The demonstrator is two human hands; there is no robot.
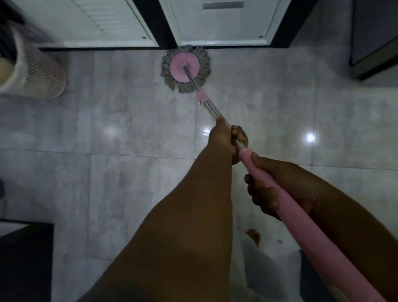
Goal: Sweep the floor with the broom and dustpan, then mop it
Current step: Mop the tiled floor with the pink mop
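A mop with a round pink disc and grey strands (185, 69) lies flat on the grey tiled floor (116, 141), close to the base of the white cabinets. Its metal pole runs back toward me and becomes a pink handle (298, 211). My left hand (226, 140) grips the metal part of the pole, further down. My right hand (270, 187) grips the pink handle behind it. No broom or dustpan is in view.
White cabinet doors (223, 9) with a dark strip between them close off the far side. A wicker bin (15, 68) stands at the far left. Dark furniture sits at the right (382, 15) and near left (14, 269). A small brown scrap (253, 234) lies near my feet.
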